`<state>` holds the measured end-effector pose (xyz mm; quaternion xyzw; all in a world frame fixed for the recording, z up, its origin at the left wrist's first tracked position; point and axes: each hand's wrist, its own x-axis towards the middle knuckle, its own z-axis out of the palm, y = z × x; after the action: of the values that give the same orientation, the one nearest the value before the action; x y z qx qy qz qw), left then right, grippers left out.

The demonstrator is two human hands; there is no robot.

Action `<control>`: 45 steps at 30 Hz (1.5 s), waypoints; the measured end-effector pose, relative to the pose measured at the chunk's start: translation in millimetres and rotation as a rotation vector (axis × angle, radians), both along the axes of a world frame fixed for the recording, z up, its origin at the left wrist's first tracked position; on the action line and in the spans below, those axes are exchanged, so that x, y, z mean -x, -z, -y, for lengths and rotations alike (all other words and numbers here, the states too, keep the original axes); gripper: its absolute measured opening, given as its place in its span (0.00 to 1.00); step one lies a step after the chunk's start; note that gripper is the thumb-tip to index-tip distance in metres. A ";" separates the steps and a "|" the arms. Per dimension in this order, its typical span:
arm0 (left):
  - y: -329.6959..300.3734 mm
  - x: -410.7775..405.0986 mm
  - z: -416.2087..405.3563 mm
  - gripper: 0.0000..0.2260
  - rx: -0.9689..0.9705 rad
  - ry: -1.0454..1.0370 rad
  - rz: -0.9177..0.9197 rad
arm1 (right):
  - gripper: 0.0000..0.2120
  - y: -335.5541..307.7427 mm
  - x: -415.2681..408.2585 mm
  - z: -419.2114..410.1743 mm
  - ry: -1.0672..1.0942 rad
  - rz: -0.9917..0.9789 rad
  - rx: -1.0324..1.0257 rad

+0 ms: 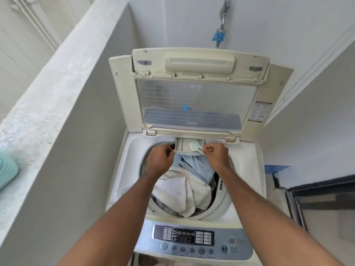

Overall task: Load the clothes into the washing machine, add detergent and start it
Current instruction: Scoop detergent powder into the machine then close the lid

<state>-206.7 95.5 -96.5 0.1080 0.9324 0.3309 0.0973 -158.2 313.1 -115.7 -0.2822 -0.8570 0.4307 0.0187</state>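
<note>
A white top-loading washing machine (247, 169) stands with its lid (196, 100) raised against the wall. Its drum holds clothes (184, 185): a cream cloth over a pale blue garment. At the rear rim the detergent drawer (182, 144) is pulled out. My right hand (216, 155) pinches the handle of a pale green scoop (194, 146), whose bowl is tipped over the drawer. My left hand (161, 160) grips the drawer's left front corner. The control panel (192, 239) sits at the near edge.
A grey-white parapet ledge (57, 83) runs along the left, with a mint-green object (7, 171) on it. A tap with a blue fitting (220, 37) hangs on the wall behind the lid. A dark metal-framed panel (317, 204) stands at the right.
</note>
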 end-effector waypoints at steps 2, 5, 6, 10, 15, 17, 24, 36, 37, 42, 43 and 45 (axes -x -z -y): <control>5.0 4.3 -1.6 0.06 0.005 -0.005 0.001 | 0.02 3.3 5.8 2.3 -0.022 -0.040 -0.062; 10.6 8.7 -4.1 0.05 0.005 -0.014 0.009 | 0.04 4.6 13.7 8.2 -0.140 -0.082 -0.198; 12.0 9.4 -4.8 0.05 0.007 -0.016 0.011 | 0.05 4.5 15.8 11.5 -0.202 -0.080 -0.249; 18.8 10.0 -8.8 0.05 0.005 -0.006 0.024 | 0.07 3.0 19.1 20.5 -0.435 -0.077 -0.504; 22.5 10.7 -11.2 0.06 0.004 -0.002 0.038 | 0.10 -0.5 15.0 17.5 -0.494 -0.130 -0.662; 22.8 10.0 -12.7 0.06 0.001 0.003 0.037 | 0.12 -2.6 12.5 19.0 -0.536 -0.195 -0.700; 23.3 5.7 -12.4 0.05 0.011 0.027 0.044 | 0.15 -3.4 12.7 20.1 -0.697 -0.200 -0.819; 12.4 -0.4 0.2 0.05 0.026 0.005 0.021 | 0.15 -12.5 6.3 10.8 -0.746 -0.315 -0.881; 11.0 -1.0 -0.1 0.05 0.024 0.006 0.019 | 0.14 -12.6 6.0 11.0 -0.737 -0.326 -0.879; 5.2 -5.5 -0.3 0.05 0.021 0.010 0.009 | 0.12 -14.1 2.2 10.9 -0.539 -0.323 -0.703; 3.2 -6.7 0.5 0.05 0.021 0.009 0.002 | 0.09 -12.9 0.6 10.0 -0.452 -0.308 -0.606; -3.0 -9.1 3.7 0.05 0.015 0.004 -0.012 | 0.03 -14.3 -4.0 8.9 -0.251 -0.238 -0.356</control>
<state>-197.6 91.8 -93.5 0.1111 0.9351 0.3233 0.0933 -154.1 304.2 -101.4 -0.1132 -0.9396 0.3019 0.1151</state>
